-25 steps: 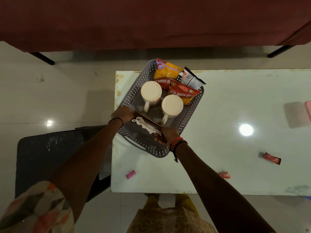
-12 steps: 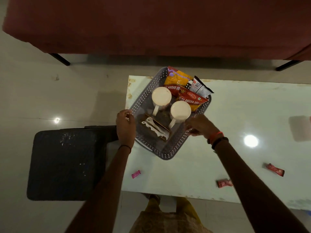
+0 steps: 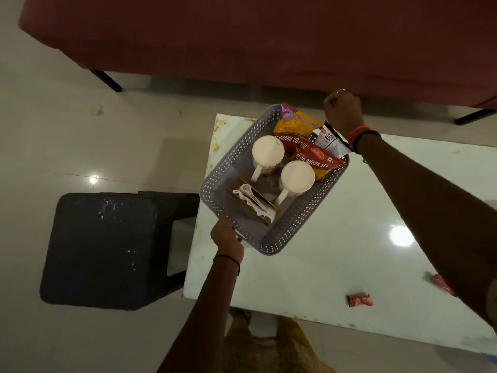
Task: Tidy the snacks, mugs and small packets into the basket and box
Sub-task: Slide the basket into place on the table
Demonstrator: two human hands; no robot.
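Note:
A grey perforated basket sits on the far left corner of the white table. It holds two white mugs, a yellow snack packet, a red Aloo Bhujia Sev packet, a white and black peanut packet, and a small brown box with white sachets. My left hand grips the basket's near left corner. My right hand is curled at the far right corner, behind the peanut packet. Two small red packets lie on the table near my right arm.
A black stool stands on the floor against the table's left edge. A dark red sofa with black legs runs along the far side. A ceiling light glares off the table at the right.
My left hand slid from the basket's left rim to its near corner. My right hand went from the right rim to the far right corner. The view moved closer.

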